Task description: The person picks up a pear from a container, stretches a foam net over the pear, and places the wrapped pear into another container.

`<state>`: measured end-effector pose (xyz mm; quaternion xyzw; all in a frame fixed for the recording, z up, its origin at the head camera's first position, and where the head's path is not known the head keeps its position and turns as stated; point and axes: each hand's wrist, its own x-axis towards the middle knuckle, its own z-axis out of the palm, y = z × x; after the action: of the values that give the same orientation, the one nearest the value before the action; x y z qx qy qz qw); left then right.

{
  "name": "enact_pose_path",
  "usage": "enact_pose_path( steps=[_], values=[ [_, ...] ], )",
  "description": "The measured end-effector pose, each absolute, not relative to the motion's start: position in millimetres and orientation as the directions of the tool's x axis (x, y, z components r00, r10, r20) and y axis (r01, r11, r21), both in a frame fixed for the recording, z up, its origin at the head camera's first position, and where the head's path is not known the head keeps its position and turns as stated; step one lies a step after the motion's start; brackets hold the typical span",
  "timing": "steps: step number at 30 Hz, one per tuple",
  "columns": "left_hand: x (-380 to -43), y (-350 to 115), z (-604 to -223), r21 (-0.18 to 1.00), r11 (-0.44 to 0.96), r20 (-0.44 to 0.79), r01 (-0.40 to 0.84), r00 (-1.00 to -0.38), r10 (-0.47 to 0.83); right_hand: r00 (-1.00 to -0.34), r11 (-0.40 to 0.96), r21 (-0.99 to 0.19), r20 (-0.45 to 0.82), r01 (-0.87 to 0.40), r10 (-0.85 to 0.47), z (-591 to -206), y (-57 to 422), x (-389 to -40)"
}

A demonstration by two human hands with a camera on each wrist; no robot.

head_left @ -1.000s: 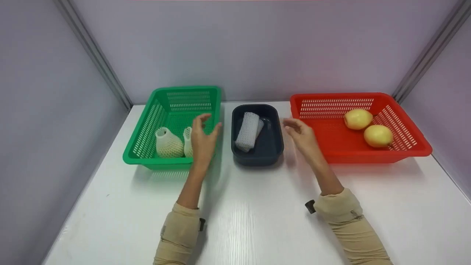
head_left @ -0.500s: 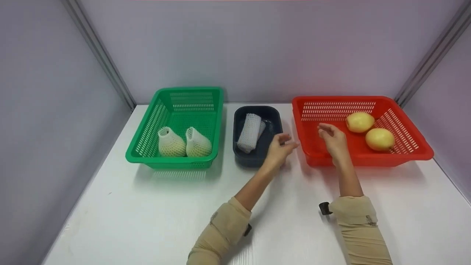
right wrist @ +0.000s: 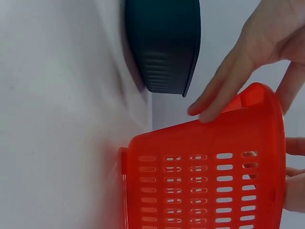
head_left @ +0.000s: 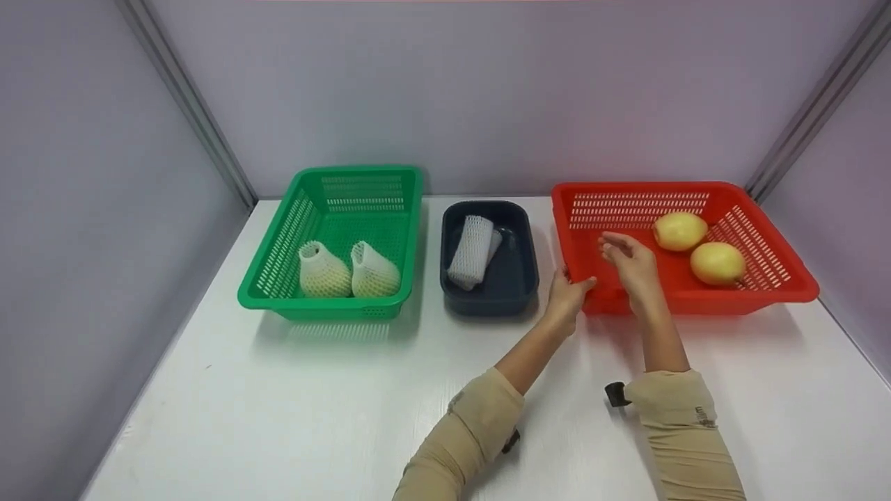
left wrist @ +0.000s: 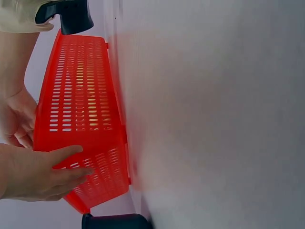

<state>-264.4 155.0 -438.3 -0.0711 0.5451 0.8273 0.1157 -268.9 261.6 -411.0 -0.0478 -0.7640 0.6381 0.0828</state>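
Observation:
At the near left corner of the red basket (head_left: pixel 703 303), my left hand (head_left: pixel 565 300) touches the outside with fingers and thumb extended. In the left wrist view, this hand (left wrist: pixel 35 174) spans the basket corner, thumb toward the front wall and straight fingers along the side wall. My right hand (head_left: pixel 635 270) hovers over the basket's left part, fingers loosely bent and holding nothing. The right wrist view shows part of it (right wrist: pixel 295 191) behind the rim. Two yellow fruits (head_left: pixel 681 231) lie in the basket's right half, the nearer one (head_left: pixel 718 264) with a short stem.
Left of the red basket stands a dark blue tub (head_left: pixel 489 305) containing white foam net sleeves (head_left: pixel 471 250). Farther left, a green basket (head_left: pixel 327 306) holds two fruits in foam nets (head_left: pixel 325 273). Grey walls enclose the white table (head_left: pixel 292 417) behind and at both sides.
My left hand has swung right from over the green basket, past the tub, to the red basket's corner. My right hand moved right over the red basket, then stayed there.

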Motion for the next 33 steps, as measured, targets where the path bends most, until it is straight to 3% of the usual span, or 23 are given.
enact_pose_path(
  steps=[6,13,18,23,33],
  values=[
    [-265,154,-443,0.897,-0.371,-0.201,-0.239,-0.97,0.14,-0.985,0.155,-0.987,0.055,-0.03,0.162,-409,260,-270],
    [-264,154,-443,0.901,-0.366,-0.192,-0.231,-0.971,0.139,-0.982,0.221,-0.975,0.076,-0.036,0.175,-397,274,-270],
    [-262,158,-442,0.904,-0.345,-0.222,-0.251,-0.967,0.123,-0.971,0.359,-0.933,0.108,-0.025,0.215,-382,303,-271],
    [-262,159,-440,0.91,-0.325,-0.233,-0.258,-0.966,0.115,-0.966,0.512,-0.856,0.064,0.075,0.25,-367,340,-272],
    [-262,156,-439,0.906,-0.324,-0.25,-0.27,-0.963,0.104,-0.992,0.814,-0.568,-0.096,0.12,0.079,-364,397,-287]
  ],
)
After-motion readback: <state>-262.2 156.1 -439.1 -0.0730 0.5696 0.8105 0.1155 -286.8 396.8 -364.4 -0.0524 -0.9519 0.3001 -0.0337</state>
